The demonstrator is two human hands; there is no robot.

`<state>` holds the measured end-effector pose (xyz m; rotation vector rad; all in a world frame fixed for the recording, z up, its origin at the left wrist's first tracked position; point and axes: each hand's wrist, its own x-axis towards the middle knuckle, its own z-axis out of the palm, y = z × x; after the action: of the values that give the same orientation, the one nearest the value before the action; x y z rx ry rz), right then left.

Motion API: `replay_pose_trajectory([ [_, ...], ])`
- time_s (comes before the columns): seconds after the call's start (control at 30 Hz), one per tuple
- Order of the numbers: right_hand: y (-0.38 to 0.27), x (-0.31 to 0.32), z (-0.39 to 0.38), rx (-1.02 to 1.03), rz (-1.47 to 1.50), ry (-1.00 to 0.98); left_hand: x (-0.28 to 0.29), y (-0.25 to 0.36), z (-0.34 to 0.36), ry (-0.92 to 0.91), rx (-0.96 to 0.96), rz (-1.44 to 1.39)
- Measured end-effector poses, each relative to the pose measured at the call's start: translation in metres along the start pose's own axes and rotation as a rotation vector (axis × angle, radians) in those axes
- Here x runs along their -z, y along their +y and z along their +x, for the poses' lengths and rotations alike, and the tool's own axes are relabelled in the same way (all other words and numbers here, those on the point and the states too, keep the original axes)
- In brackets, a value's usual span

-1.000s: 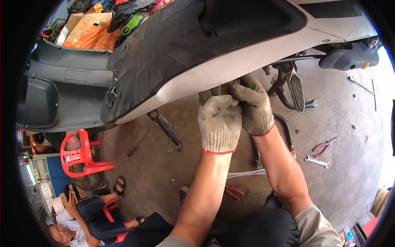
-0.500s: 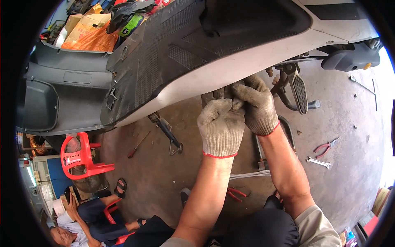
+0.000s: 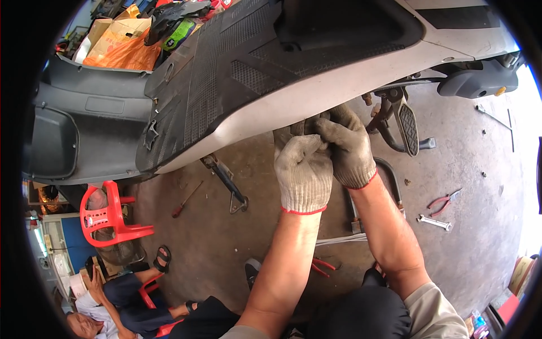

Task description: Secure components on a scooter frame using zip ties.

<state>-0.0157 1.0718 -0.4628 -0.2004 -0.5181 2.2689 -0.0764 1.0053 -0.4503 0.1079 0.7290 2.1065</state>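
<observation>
A scooter with a black ribbed footboard [image 3: 226,73] and a white lower side panel [image 3: 316,90] spans the upper part of the view. Both my hands wear grey knit work gloves with red cuffs and meet under the panel's lower edge. My left hand [image 3: 305,172] has its thumb bent in against curled fingers, the fingertips partly behind the panel. Close against it, my right hand [image 3: 351,146] is closed, thumb and fingers pressed together. Whatever they grip is small or hidden by the gloves and panel.
Right of my hands are a kick-start pedal [image 3: 406,121], pliers [image 3: 445,202] and a wrench [image 3: 435,222]. A screwdriver [image 3: 187,199] lies left, near the side stand [image 3: 226,183]. Red-handled pliers [image 3: 323,265] lie below my forearms. A person [image 3: 107,305] sits near a red chair [image 3: 110,217].
The view has shifted slightly, so most things sit a little further left. My hands stay together under the panel edge, the right one drawn slightly closer to the left.
</observation>
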Motion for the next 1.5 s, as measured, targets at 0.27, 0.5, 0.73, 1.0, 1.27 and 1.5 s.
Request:
replay_pose_trajectory([
  [0.27,0.006,-0.001,0.002,0.107,-0.458,0.108,0.001,-0.003,-0.001,0.070,-0.061,0.027],
  [0.5,0.009,0.004,0.003,0.198,-0.726,0.160,-0.021,-0.006,-0.003,0.070,-0.168,0.170],
  [0.73,0.000,-0.007,0.000,0.014,-0.183,0.103,0.002,0.002,-0.004,-0.001,-0.012,-0.040],
  [1.0,-0.006,-0.011,-0.004,-0.020,-0.149,0.096,-0.009,0.005,-0.005,0.014,0.034,-0.146],
  [1.27,0.003,0.008,0.001,-0.012,0.179,-0.056,-0.009,0.011,0.003,-0.105,0.063,-0.122],
  [1.5,0.006,0.008,0.005,-0.041,0.062,-0.032,0.005,0.011,0.007,-0.160,0.011,-0.007],
])
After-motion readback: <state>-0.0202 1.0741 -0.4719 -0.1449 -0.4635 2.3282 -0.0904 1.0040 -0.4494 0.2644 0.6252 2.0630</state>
